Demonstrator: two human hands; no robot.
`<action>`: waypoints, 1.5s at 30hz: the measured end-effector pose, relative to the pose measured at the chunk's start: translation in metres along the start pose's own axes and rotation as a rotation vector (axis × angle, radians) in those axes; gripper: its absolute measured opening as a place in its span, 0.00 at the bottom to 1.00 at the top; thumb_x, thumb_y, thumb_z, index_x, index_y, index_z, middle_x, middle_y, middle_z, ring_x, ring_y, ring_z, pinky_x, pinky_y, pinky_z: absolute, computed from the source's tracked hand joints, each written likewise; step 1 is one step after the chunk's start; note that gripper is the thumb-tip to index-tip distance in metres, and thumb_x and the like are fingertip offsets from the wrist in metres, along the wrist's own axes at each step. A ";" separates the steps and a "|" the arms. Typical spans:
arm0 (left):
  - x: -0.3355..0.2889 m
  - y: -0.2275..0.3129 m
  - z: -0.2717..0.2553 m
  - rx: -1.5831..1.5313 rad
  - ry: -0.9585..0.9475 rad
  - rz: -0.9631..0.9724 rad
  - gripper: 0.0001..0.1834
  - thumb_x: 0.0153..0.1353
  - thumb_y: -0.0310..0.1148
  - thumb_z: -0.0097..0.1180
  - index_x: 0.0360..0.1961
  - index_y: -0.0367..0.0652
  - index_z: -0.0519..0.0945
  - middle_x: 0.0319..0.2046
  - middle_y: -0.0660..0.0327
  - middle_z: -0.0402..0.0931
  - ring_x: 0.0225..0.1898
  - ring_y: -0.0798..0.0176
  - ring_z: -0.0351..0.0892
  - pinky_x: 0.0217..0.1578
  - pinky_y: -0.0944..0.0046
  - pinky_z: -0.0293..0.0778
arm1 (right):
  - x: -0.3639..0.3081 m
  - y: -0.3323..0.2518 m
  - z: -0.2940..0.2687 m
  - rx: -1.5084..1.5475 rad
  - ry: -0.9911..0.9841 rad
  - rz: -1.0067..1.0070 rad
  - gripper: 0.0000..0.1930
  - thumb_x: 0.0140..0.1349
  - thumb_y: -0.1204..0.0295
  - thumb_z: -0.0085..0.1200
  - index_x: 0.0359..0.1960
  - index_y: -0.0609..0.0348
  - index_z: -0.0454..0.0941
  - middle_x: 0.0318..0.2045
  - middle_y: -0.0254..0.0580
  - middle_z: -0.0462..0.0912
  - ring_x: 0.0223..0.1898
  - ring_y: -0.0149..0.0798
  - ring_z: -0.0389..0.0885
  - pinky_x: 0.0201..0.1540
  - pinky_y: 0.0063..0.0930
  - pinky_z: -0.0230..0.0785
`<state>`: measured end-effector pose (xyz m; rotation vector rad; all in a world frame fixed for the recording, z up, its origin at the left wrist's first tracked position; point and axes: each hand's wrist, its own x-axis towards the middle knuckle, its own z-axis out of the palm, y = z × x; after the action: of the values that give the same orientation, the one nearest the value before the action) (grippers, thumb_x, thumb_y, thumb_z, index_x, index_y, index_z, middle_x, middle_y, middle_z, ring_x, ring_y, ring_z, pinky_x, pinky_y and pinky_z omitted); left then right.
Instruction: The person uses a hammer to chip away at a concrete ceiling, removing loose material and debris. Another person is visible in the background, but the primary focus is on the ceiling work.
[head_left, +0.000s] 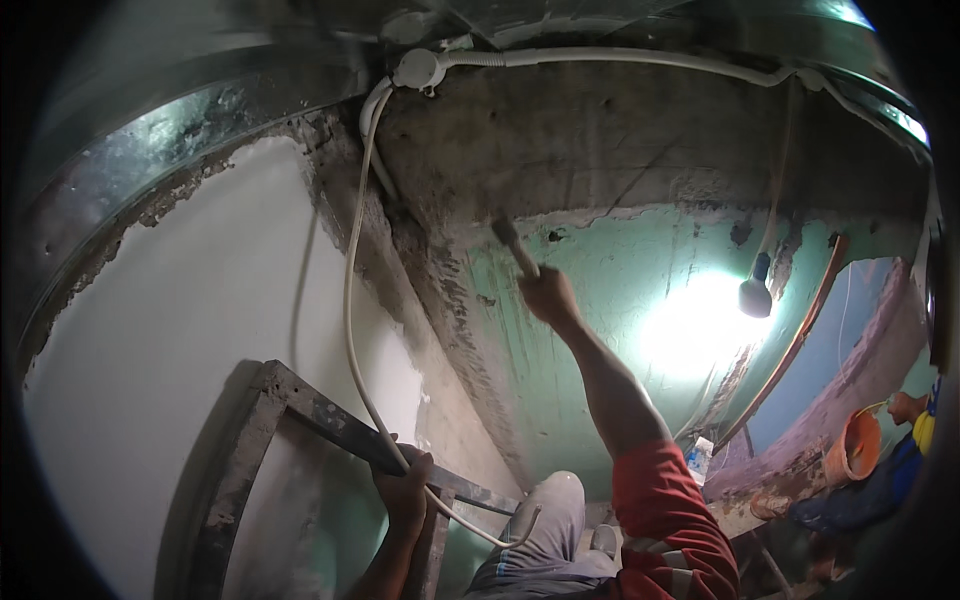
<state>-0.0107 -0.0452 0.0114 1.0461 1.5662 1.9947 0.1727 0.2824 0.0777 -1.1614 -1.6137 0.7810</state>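
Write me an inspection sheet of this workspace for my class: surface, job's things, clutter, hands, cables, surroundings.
Surface: green wall, stained and chipped, below a bare grey concrete band.
Job's things: short-handled tool with a dark head, exact type unclear; dark metal frame.
Clutter: small bottle, lower right.
Hands: right hand raised, gripping the tool; left hand gripping the frame.
Cables: pale cable hangs from a round junction box, passing the left hand.
Surroundings: lit hanging lamp; co-worker's hand beside an orange bucket.
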 end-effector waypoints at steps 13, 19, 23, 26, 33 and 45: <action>-0.010 0.016 0.002 0.069 0.077 0.023 0.32 0.49 0.22 0.64 0.55 0.30 0.66 0.37 0.59 0.74 0.38 0.64 0.74 0.48 0.60 0.72 | -0.071 -0.104 -0.065 0.877 0.361 -0.947 0.12 0.66 0.71 0.54 0.24 0.56 0.70 0.16 0.35 0.73 0.19 0.26 0.70 0.19 0.25 0.61; 0.004 0.006 0.007 -0.014 0.013 0.021 0.30 0.48 0.19 0.63 0.54 0.33 0.66 0.33 0.63 0.71 0.34 0.69 0.74 0.41 0.68 0.73 | -0.019 0.039 -0.023 -0.089 0.016 0.058 0.18 0.60 0.56 0.57 0.38 0.60 0.81 0.27 0.52 0.83 0.30 0.46 0.83 0.34 0.41 0.72; 0.000 -0.004 0.004 -0.035 0.038 0.022 0.30 0.48 0.20 0.63 0.54 0.31 0.67 0.34 0.62 0.72 0.36 0.67 0.75 0.43 0.66 0.73 | -0.062 -0.001 -0.030 -0.034 0.042 -0.016 0.17 0.60 0.56 0.59 0.35 0.60 0.81 0.23 0.48 0.81 0.25 0.43 0.80 0.31 0.40 0.71; -0.005 -0.007 -0.006 0.033 0.058 0.043 0.31 0.48 0.21 0.63 0.55 0.30 0.67 0.34 0.61 0.73 0.36 0.66 0.75 0.45 0.65 0.73 | -0.075 -0.047 -0.044 0.259 0.153 -0.191 0.13 0.60 0.63 0.61 0.31 0.63 0.79 0.21 0.41 0.79 0.24 0.32 0.76 0.27 0.33 0.68; -0.003 -0.003 0.005 -0.038 0.030 0.061 0.31 0.48 0.21 0.64 0.54 0.30 0.67 0.33 0.61 0.73 0.36 0.65 0.75 0.47 0.64 0.73 | -0.028 -0.038 -0.029 0.280 0.199 -0.134 0.14 0.62 0.63 0.59 0.33 0.66 0.79 0.22 0.42 0.79 0.28 0.34 0.78 0.32 0.30 0.69; -0.002 -0.010 -0.009 0.034 0.038 0.059 0.31 0.49 0.21 0.64 0.55 0.30 0.67 0.41 0.58 0.71 0.42 0.66 0.73 0.48 0.63 0.73 | -0.034 -0.068 -0.028 0.563 0.240 -0.396 0.18 0.59 0.59 0.60 0.32 0.66 0.78 0.21 0.39 0.79 0.25 0.35 0.75 0.30 0.36 0.69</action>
<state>-0.0176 -0.0500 0.0005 1.0851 1.6118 2.0445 0.1803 0.2265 0.1356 -0.4898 -1.2508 0.7346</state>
